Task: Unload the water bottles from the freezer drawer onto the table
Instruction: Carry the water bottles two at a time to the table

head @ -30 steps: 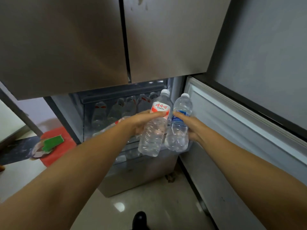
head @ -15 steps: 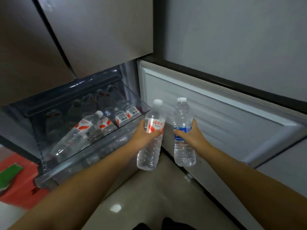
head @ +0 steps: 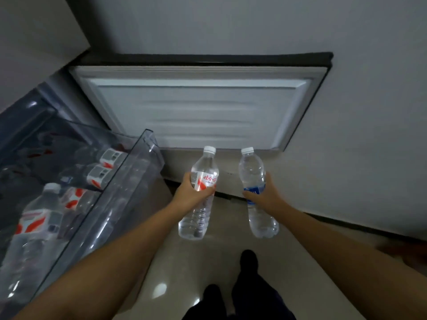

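My left hand [head: 190,191] grips a clear water bottle with a red and white label [head: 199,197] around its middle, cap up. My right hand [head: 263,192] holds a second clear bottle with a blue label [head: 257,192], also upright. Both bottles hang side by side above the floor, to the right of the pulled-out clear freezer drawer [head: 129,181]. Several more red-labelled bottles [head: 69,197] lie on their sides inside the drawer at the left. No table is in view.
The open freezer door [head: 196,112] with its white inner liner stands straight ahead, against a grey wall [head: 346,135]. Glossy beige floor [head: 184,273] lies below, with my dark shoes [head: 247,262] near the bottom edge.
My view has swung to the right, away from the freezer drawer and toward the open door. Both hands have carried their bottles out of the drawer and lower, over the floor.
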